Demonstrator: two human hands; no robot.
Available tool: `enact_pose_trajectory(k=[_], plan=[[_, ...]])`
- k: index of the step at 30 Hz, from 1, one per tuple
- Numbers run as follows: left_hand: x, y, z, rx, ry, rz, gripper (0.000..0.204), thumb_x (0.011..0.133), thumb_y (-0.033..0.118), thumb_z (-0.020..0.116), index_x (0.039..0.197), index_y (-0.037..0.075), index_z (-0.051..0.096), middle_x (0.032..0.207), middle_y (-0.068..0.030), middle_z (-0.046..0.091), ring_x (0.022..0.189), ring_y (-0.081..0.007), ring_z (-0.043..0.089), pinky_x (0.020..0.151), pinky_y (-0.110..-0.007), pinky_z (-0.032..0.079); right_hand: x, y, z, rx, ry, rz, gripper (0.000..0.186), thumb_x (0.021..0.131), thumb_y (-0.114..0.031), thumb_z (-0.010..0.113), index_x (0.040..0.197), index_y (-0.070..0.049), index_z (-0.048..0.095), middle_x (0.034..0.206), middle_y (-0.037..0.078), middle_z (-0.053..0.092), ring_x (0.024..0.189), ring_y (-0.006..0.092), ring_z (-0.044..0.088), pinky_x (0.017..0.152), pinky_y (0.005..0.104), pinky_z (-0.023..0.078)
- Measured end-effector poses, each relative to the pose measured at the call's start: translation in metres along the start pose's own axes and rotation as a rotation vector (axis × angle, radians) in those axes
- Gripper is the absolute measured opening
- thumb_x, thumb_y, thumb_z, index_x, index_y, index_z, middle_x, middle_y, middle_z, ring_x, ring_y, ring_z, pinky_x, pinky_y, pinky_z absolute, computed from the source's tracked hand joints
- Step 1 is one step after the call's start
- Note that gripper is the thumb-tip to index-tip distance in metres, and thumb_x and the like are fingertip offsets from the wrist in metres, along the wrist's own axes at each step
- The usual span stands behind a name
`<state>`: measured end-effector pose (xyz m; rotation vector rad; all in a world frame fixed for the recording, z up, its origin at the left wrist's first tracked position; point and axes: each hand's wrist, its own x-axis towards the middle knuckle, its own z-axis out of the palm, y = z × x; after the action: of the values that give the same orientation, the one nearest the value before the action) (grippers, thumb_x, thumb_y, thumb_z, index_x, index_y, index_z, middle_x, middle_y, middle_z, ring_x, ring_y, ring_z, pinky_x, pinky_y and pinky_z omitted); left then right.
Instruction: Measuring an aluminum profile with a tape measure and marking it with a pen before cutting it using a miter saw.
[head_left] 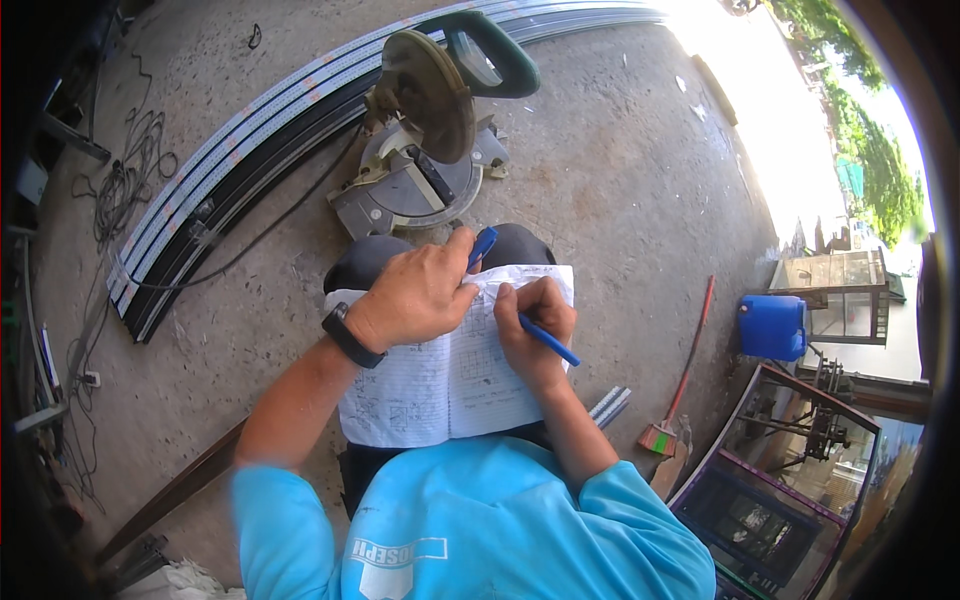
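An open notebook (420,385) with lined pages, handwriting and small sketches lies across my lap. My right hand (535,325) grips a blue pen (550,341) over the right page, its writing end hidden by the fingers. Over the upper left page is my left hand (420,292), with a dark band on its wrist. Its fingers are closed round a short blue object (482,246) that looks like a pen cap; part of it is hidden, so its kind is uncertain.
Just beyond my knees stands a miter saw (425,150) on the concrete floor. Long metal profiles (250,130) lie behind it. A tangled cable (130,180) is at the left. To the right are a red-handled broom (660,437), a blue container (772,327) and a framed panel (760,500).
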<state>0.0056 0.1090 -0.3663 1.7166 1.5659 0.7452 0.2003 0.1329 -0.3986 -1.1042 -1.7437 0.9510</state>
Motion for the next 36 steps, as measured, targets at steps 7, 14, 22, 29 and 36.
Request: enact_pose_trajectory(k=[7,14,22,29,36], plan=[[-0.0007,0.0009,-0.0005,-0.016,0.024,0.011,0.031,0.086,0.016,0.066,0.106,0.002,0.046,0.088,-0.0201,0.066,0.084,-0.0412,0.067,0.072,-0.049,0.051,-0.0006,-0.0004,-0.0002,0.062,0.022,0.031,0.031,0.088,-0.009,0.074,0.069,-0.006,0.050,0.057,-0.001,0.054,0.051,0.0032,0.044,0.046,0.0226,0.037],[-0.0001,0.0015,-0.0012,0.006,-0.006,-0.005,0.031,0.086,0.016,0.066,0.106,0.002,0.046,0.088,-0.0206,0.066,0.084,-0.0412,0.067,0.072,-0.048,0.052,0.0005,0.0003,0.0002,0.024,-0.011,0.061,0.031,0.088,-0.011,0.075,0.069,-0.006,0.051,0.057,0.000,0.055,0.051,0.0038,0.045,0.047,0.0225,0.038],[-0.0002,0.0015,-0.0012,0.005,0.002,-0.002,0.032,0.087,0.016,0.066,0.106,0.002,0.045,0.087,-0.0208,0.066,0.083,-0.0411,0.068,0.072,-0.048,0.052,0.0002,-0.0009,0.0010,-0.012,0.007,0.022,0.031,0.087,-0.009,0.075,0.069,-0.006,0.050,0.056,0.000,0.053,0.051,0.0042,0.044,0.047,0.0233,0.038],[-0.0006,0.0025,-0.0017,0.009,-0.003,-0.002,0.032,0.087,0.017,0.066,0.106,0.002,0.046,0.088,-0.0208,0.066,0.083,-0.0411,0.067,0.072,-0.048,0.052,-0.0002,0.0004,-0.0007,-0.010,-0.011,0.004,0.031,0.088,-0.009,0.074,0.069,-0.006,0.050,0.056,0.000,0.053,0.052,0.0035,0.044,0.047,0.0225,0.037],[-0.0006,0.0031,-0.0020,-0.005,0.002,-0.009,0.031,0.086,0.017,0.067,0.105,0.002,0.047,0.088,-0.0203,0.066,0.083,-0.0412,0.067,0.072,-0.049,0.052,0.0004,0.0000,0.0001,0.089,0.036,0.045,0.032,0.089,-0.011,0.074,0.069,-0.006,0.050,0.058,-0.001,0.055,0.053,0.0028,0.045,0.047,0.0213,0.038]])
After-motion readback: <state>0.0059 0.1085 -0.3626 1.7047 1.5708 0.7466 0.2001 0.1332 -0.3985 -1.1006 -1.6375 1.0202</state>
